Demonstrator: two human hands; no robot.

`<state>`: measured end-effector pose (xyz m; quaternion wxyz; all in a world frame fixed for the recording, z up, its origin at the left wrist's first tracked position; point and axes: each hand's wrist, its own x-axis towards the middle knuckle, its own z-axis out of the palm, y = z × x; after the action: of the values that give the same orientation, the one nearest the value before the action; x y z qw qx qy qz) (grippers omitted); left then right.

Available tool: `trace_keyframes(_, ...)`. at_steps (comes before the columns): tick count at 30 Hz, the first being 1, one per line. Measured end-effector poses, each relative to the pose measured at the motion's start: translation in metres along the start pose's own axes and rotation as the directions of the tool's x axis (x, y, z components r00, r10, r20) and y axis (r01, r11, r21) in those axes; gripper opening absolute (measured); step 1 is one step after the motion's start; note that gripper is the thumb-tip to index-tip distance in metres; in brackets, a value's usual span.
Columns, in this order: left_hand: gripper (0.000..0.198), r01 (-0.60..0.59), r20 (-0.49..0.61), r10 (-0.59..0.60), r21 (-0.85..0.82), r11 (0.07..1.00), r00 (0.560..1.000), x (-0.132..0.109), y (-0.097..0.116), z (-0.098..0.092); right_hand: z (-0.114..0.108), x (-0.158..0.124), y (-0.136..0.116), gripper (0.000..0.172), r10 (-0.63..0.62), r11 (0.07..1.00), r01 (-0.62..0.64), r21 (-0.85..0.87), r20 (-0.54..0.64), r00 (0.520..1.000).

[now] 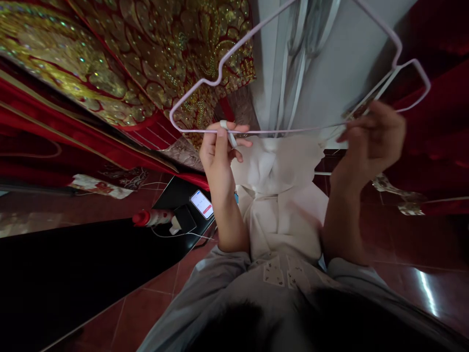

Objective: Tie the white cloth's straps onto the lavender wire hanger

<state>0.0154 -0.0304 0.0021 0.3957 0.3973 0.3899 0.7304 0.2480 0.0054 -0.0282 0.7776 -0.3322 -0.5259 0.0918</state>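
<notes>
A pale pink clothes hanger (252,32) is held up in front of me, its lower bar running across between my hands. My left hand (222,151) is closed on that bar near its left end, and a narrow white strap (231,137) lies across its fingers. At the other end my right hand (375,139) is blurred, its fingers curled together by the bar. Another white strap (377,90) runs from the hanger's right notch down to those fingers, which seem to pinch it. Below the bar hangs a cream-white garment (282,195) with a gathered middle.
Red and gold sequinned garments (120,58) hang at the left, dark red cloth (439,132) at the right. A black table (91,264) bears a lit phone (202,204), a red-capped bottle (152,218) and a dark box-like item (185,218). Grey-white panels (330,73) stand ahead.
</notes>
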Motion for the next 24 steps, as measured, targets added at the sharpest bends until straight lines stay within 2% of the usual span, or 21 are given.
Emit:
trace_keyframes(1, 0.020, -0.015, 0.010, 0.016, -0.015, 1.000, 1.000, 0.000, -0.001, 0.000, -0.005, 0.006, 0.003, 0.028, 0.119, 0.993, -0.117, 0.033, -0.070, 0.990)
trace_keyframes(2, 0.019, -0.033, 0.021, 0.033, -0.037, 0.999, 0.999, 0.001, -0.002, 0.000, -0.009, 0.014, 0.004, 0.026, 0.254, 0.967, -0.250, 0.055, -0.073, 0.965)
trace_keyframes(4, 0.020, -0.063, 0.033, 0.066, -0.075, 0.995, 0.997, 0.002, -0.004, 0.000, -0.015, 0.027, -0.004, 0.019, 0.460, 0.886, -0.461, 0.053, 0.024, 0.887)
trace_keyframes(5, 0.021, -0.072, 0.032, 0.074, -0.080, 0.994, 0.997, 0.003, -0.005, 0.000, -0.016, 0.032, -0.012, 0.017, 0.500, 0.864, -0.503, 0.032, 0.067, 0.864)
trace_keyframes(6, 0.022, -0.077, 0.026, 0.079, -0.075, 0.994, 0.997, 0.004, -0.006, 0.000, -0.015, 0.036, -0.021, 0.017, 0.499, 0.865, -0.502, 0.004, 0.101, 0.861)
trace_keyframes(9, 0.024, -0.084, 0.008, 0.084, -0.041, 0.996, 0.996, 0.007, -0.008, -0.003, -0.006, 0.041, -0.046, 0.030, 0.411, 0.911, -0.404, -0.078, 0.209, 0.887)
trace_keyframes(11, 0.023, -0.075, 0.018, 0.075, -0.029, 0.997, 0.997, 0.009, -0.007, -0.007, 0.000, 0.044, -0.049, 0.039, 0.334, 0.943, -0.319, -0.099, 0.244, 0.911)
trace_keyframes(13, 0.023, -0.045, 0.034, 0.045, -0.006, 0.999, 0.998, 0.011, -0.004, -0.010, 0.001, 0.054, -0.036, 0.041, 0.206, 0.977, -0.192, -0.088, 0.190, 0.960)
trace_keyframes(15, 0.023, -0.015, 0.033, 0.014, 0.027, 1.000, 0.999, 0.012, -0.002, -0.013, -0.009, 0.070, -0.009, 0.042, 0.079, 0.993, -0.069, -0.094, 0.107, 0.991)
trace_keyframes(16, 0.023, -0.005, 0.033, 0.003, 0.038, 0.999, 0.999, 0.011, -0.001, -0.013, -0.018, 0.078, 0.007, 0.048, 0.055, 0.993, -0.046, -0.110, 0.081, 0.995)
trace_keyframes(17, 0.023, 0.001, 0.034, -0.003, 0.041, 0.999, 0.999, 0.011, 0.000, -0.013, -0.029, 0.085, 0.023, 0.050, 0.043, 0.994, -0.044, -0.100, -0.014, 0.999)
trace_keyframes(18, 0.023, 0.003, 0.037, -0.004, 0.033, 0.999, 0.999, 0.010, 0.000, -0.013, -0.039, 0.091, 0.036, 0.045, 0.021, 0.996, -0.035, -0.085, -0.157, 0.987)
trace_keyframes(19, 0.023, 0.004, 0.040, -0.005, 0.022, 1.000, 0.999, 0.010, 0.000, -0.012, -0.049, 0.093, 0.047, 0.035, 0.002, 0.995, -0.028, -0.098, -0.252, 0.968)
trace_keyframes(21, 0.024, 0.017, 0.029, -0.017, 0.012, 1.000, 0.999, 0.009, -0.001, -0.009, -0.060, 0.089, 0.053, 0.021, -0.144, 0.982, 0.081, -0.168, -0.411, 0.900)
trace_keyframes(22, 0.025, 0.027, 0.014, -0.028, 0.013, 1.000, 1.000, 0.009, -0.002, -0.007, -0.060, 0.082, 0.049, 0.015, -0.207, 0.973, 0.139, -0.183, -0.438, 0.875)
trace_keyframes(23, 0.026, 0.041, -0.002, -0.041, 0.017, 0.999, 0.999, 0.009, -0.004, -0.006, -0.057, 0.074, 0.041, 0.024, -0.269, 0.962, 0.210, -0.175, -0.462, 0.845)
trace_keyframes(24, 0.026, 0.056, -0.013, -0.056, 0.018, 0.998, 0.998, 0.010, -0.005, -0.005, -0.051, 0.063, 0.030, 0.032, -0.273, 0.962, 0.234, -0.142, -0.430, 0.860)
